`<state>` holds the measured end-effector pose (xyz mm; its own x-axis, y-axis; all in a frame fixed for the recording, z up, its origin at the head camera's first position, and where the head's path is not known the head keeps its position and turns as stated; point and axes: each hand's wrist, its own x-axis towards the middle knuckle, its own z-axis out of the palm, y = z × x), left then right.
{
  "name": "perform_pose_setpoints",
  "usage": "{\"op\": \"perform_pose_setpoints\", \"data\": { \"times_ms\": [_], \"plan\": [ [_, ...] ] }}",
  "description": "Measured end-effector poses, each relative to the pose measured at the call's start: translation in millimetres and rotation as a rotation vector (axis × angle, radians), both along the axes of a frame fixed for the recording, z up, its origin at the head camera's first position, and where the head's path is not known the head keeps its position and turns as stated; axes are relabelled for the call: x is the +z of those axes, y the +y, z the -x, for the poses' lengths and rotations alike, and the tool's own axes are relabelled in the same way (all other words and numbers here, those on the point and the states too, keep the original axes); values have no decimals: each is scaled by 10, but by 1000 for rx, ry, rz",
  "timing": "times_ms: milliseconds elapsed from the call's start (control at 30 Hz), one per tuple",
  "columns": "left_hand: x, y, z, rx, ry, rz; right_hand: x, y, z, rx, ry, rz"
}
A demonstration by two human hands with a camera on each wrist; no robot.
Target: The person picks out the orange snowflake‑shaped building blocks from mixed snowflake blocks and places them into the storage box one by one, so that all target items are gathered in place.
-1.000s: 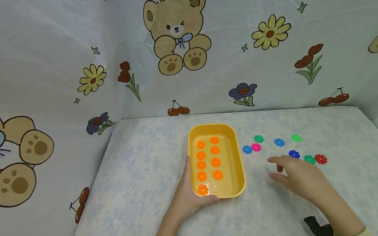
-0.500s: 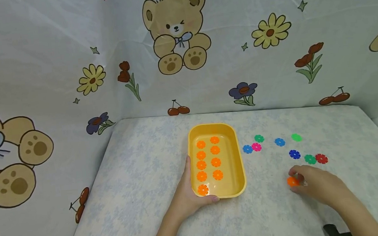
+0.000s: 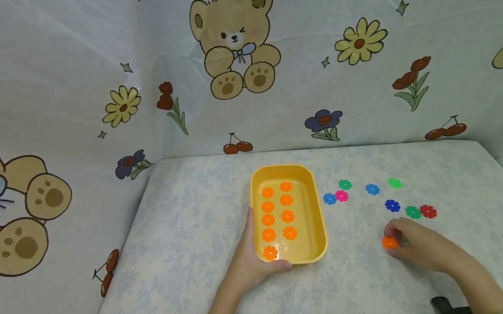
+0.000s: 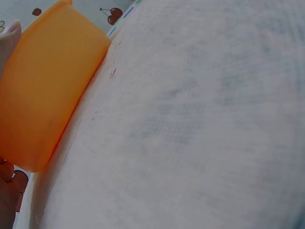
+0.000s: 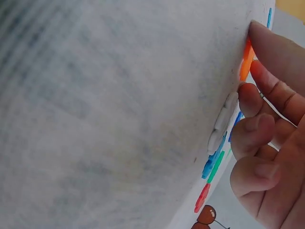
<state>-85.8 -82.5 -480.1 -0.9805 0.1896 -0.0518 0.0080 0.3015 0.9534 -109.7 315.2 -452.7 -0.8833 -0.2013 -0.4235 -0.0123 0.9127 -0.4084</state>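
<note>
My left hand (image 3: 252, 263) grips the near left corner of a yellow plastic tray (image 3: 320, 220), its thumb over the front rim. Inside, several orange flower-shaped discs (image 3: 267, 220) lie in two columns on the left and middle. My right hand (image 3: 422, 244) is on the table right of the tray. Its thumb and index finger pinch another orange flower-shaped disc (image 3: 390, 242), seen edge-on as an orange disc (image 5: 246, 61) in the right wrist view. Just beside the fingertips lies a whitish disc (image 5: 223, 123), mostly hidden by the hand in the head view.
Loose discs lie beyond my right hand: a red one (image 3: 428, 211), a dark blue one (image 3: 392, 205), a bright green one (image 3: 395, 183) and several others. A pink disc (image 3: 341, 195) lies near the tray's right side. Printed cloth (image 3: 299, 84) rises behind the table.
My right hand has come nearer and to the right, past the coloured discs, and its fingers have closed on an orange disc. The left hand and tray have stayed still.
</note>
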Motion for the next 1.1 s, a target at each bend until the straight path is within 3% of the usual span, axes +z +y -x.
{"op": "perform_pose_setpoints", "data": {
  "times_ms": [167,667,800,900,1100],
  "plan": [
    [5,4,-3,1,-10,4,-6,40,-18,-4,-1,53],
    [11,0,-8,7,-19,3,63,16,-59,-30,27,80],
    [16,1,-7,7,-24,-1,119,-51,-45,-100,38,119],
    [17,-2,-8,6,-19,10,178,-159,-30,-141,83,154],
    [20,-8,-4,4,-16,33,344,-494,9,-124,212,303]
  ]
}}
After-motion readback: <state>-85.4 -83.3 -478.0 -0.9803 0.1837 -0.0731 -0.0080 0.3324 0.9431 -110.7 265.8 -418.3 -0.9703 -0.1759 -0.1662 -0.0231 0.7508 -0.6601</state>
